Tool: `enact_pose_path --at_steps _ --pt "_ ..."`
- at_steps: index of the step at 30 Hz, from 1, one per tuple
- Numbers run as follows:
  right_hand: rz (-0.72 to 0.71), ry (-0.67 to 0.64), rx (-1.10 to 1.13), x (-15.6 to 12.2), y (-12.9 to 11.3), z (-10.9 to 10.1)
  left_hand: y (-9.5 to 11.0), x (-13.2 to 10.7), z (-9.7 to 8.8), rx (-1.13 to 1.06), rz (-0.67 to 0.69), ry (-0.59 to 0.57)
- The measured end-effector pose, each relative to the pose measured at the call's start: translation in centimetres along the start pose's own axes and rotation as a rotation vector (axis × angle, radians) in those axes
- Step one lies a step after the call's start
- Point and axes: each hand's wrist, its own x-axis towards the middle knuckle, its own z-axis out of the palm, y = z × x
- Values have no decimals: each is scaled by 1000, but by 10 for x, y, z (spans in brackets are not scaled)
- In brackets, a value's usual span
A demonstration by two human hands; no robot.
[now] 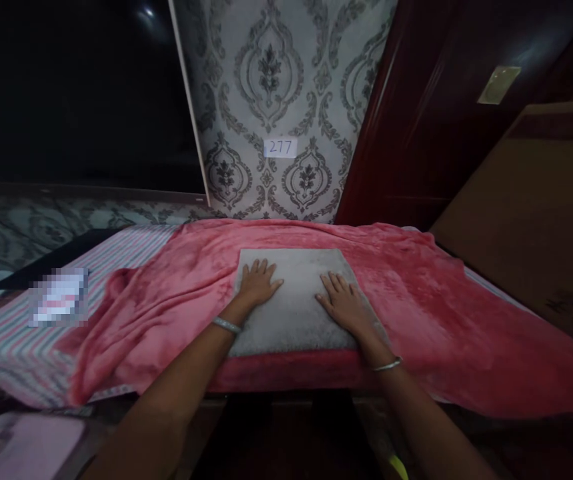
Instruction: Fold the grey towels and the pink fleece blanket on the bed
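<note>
A grey, soft-looking square mat (pixel 299 300) lies flat on a pink plush blanket (pixel 176 320). My left hand (pixel 257 283) rests on the mat's left side, palm down with the fingers spread. On the right side of the mat, my right hand (pixel 343 303) lies flat, its fingers also apart. Neither hand grips anything. The mat's near edge reaches the front of the blanket-covered surface, between my forearms.
A striped cloth (pixel 116 257) shows left of the blanket, with a blurred pale item (pixel 59 297) on it. A large screen (pixel 76 93) stands behind at left. A cardboard box (pixel 531 220) is at right. A paper marked 277 (pixel 281 147) hangs on the patterned wall.
</note>
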Motion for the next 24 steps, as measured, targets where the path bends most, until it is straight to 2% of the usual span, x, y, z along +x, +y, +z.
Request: enact_pose_path --at_steps 4,8,13,18,24 --pt "0 2 -29 -1 1 2 -30 -19 -1 -27 -107 -4" --pt "-4 -1 -64 -1 3 5 -46 -41 5 -127 -148 13" --pt "-30 31 -87 -1 7 14 -50 -55 13 -222 -188 47" --pt "-84 56 -82 -1 16 25 -54 -57 22 -285 -154 81" --pt "-94 101 -25 0 21 36 -54 -60 27 -315 -181 123"
